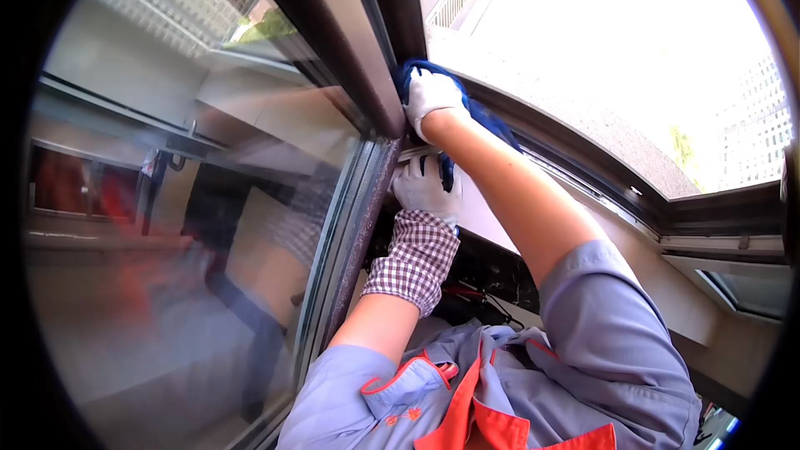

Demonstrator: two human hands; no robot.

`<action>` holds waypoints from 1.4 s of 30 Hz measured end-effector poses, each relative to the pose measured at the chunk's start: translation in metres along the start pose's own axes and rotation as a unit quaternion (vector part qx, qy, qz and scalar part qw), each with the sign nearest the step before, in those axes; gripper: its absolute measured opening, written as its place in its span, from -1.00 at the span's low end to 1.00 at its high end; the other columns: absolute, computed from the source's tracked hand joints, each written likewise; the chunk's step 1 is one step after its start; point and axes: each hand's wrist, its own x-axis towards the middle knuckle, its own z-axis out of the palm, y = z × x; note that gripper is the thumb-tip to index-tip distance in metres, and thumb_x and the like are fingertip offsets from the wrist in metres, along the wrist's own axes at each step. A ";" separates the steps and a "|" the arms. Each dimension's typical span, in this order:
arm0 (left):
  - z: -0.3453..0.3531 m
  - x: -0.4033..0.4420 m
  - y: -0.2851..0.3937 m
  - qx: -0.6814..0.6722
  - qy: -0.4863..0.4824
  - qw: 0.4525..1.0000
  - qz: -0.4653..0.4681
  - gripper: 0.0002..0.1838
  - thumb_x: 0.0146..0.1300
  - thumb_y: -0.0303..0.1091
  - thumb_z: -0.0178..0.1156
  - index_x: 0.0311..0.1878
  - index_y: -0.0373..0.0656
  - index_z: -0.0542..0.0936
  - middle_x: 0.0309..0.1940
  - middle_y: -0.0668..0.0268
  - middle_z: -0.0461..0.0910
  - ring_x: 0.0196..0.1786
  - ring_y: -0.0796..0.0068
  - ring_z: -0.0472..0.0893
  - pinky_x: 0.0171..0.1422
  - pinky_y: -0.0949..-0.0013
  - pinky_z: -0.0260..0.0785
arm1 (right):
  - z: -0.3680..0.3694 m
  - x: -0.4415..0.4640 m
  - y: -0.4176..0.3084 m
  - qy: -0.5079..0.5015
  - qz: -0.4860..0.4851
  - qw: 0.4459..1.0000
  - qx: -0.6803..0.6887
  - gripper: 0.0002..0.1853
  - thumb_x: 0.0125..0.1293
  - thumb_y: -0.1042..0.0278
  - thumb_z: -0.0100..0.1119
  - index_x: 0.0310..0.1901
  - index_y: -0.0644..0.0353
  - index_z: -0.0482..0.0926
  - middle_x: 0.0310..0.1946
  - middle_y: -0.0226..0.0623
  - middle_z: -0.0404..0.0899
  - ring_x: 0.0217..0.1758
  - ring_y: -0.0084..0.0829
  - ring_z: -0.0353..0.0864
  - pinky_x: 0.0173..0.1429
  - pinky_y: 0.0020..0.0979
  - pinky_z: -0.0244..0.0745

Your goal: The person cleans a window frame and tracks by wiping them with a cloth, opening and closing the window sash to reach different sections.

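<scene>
My right hand (435, 93), in a white glove, presses a blue cloth (493, 123) into the corner of the dark window frame (583, 148). Its fingers are bent over the cloth, which spreads along the frame behind my wrist. Lower down, beside the frame's upright, is my left hand (427, 190), also in a white glove. A brown-and-white checked sleeve cover (412, 262) covers that forearm. The left fingers are bent at the light sill edge, and a bit of blue cloth shows between thumb and fingers. Its far end is partly hidden by my right forearm.
A large glass pane (192, 225) in a dark brown sash (333, 42) stands close on the left, with blurred reflections. Beyond the opening lies a pale outer ledge (567, 92). Another small window (746, 292) is at right. Dark cables (479, 296) lie below my arms.
</scene>
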 end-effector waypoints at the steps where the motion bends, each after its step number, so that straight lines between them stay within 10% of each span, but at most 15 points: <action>1: -0.003 -0.004 0.002 0.007 -0.008 1.000 -0.007 -0.54 0.08 -0.09 0.38 0.01 -0.14 0.62 0.03 0.09 0.60 0.09 0.05 0.59 0.23 -0.05 0.37 | 0.000 -0.006 0.005 -0.002 -0.033 0.999 -0.041 -0.66 0.29 0.42 0.12 0.10 0.18 0.58 0.17 -0.09 0.58 0.22 -0.08 0.59 0.31 -0.19 0.47; 19: -0.014 -0.002 0.004 -0.020 -0.038 0.999 -0.012 -0.53 0.13 -0.11 0.36 0.07 -0.14 0.59 0.00 0.02 0.61 0.01 -0.03 0.64 0.10 -0.08 0.45 | -0.062 -0.058 0.043 -0.137 -0.039 0.959 -0.244 -0.68 0.17 0.39 0.30 -0.01 0.16 0.73 0.09 -0.12 0.67 0.16 -0.15 0.67 0.16 -0.20 0.61; 33: -0.011 -0.002 0.009 0.050 -0.081 0.993 -0.070 -0.44 0.30 0.04 0.26 0.22 -0.13 0.55 0.18 -0.01 0.56 0.24 0.03 0.57 0.37 -0.08 0.36 | -0.143 -0.244 0.227 -0.084 0.269 0.898 -0.338 -0.69 0.32 0.38 0.14 0.08 0.05 0.64 0.16 -0.17 0.58 0.20 -0.15 0.63 0.24 -0.14 0.55; 37: -0.006 -0.004 0.007 0.091 -0.052 0.993 -0.060 -0.40 0.28 0.09 0.26 0.24 -0.13 0.53 0.24 0.05 0.54 0.26 0.03 0.56 0.39 -0.06 0.36 | -0.115 -0.315 0.309 0.271 0.285 0.908 0.144 -0.68 0.27 0.48 0.22 0.07 0.22 0.61 0.04 -0.06 0.65 0.12 -0.05 0.64 0.21 -0.25 0.53; 39: -0.007 -0.003 0.013 0.050 -0.052 0.993 -0.093 -0.37 0.25 0.12 0.30 0.21 -0.15 0.53 0.20 0.07 0.56 0.21 0.06 0.60 0.32 -0.03 0.44 | -0.094 -0.358 0.339 0.299 0.275 0.778 0.480 -0.68 0.32 0.50 0.14 0.10 0.26 0.60 0.08 -0.14 0.63 0.13 -0.14 0.64 0.24 -0.31 0.52; 42: 0.025 -0.005 -0.008 -0.194 -0.010 0.970 -0.149 -0.48 0.28 -0.02 0.36 0.15 -0.17 0.52 0.07 0.09 0.61 0.04 0.12 0.67 0.18 0.12 0.57 | -0.134 -0.394 0.225 0.294 0.090 0.784 0.539 -0.60 0.36 0.51 0.00 0.22 0.23 0.51 0.19 -0.19 0.55 0.21 -0.24 0.58 0.37 -0.28 0.44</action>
